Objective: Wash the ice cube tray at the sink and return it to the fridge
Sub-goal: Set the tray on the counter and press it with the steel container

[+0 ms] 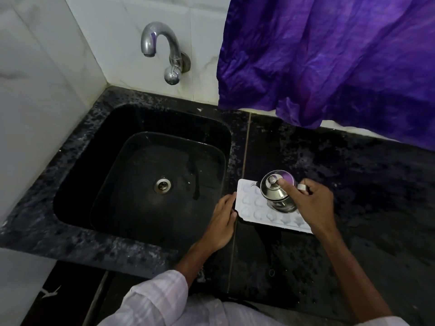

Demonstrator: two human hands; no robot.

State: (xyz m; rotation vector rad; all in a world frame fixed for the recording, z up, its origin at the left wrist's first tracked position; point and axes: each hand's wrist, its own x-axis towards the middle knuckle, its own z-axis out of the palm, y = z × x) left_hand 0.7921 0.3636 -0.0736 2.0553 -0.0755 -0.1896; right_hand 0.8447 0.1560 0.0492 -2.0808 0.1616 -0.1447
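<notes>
**Light plastic tray steadied at its short edge beside the sink**

The white ice cube tray (pixel 248 203) lies flat on the dark desk (pixel 353 184), just to the right of the black sink (pixel 77 175). Its near-left short edge is grasped by the curled fingers (pixel 231 201) of the left hand (pixel 220 222). A small lidded steel pot (pixel 279 198) is gripped at its handle by the right hand (pixel 310 205), with the thumb pressed near the lid knob. Whether the pot rests on the tray or is held just above it cannot be told.

The tray is judged to be light, thin and somewhat flexible, and slippery once wet. It is probably best held by its flat rim at both short ends, so that twisting is avoided. The cups are better left ungripped, since the thin plastic could crack.
</notes>
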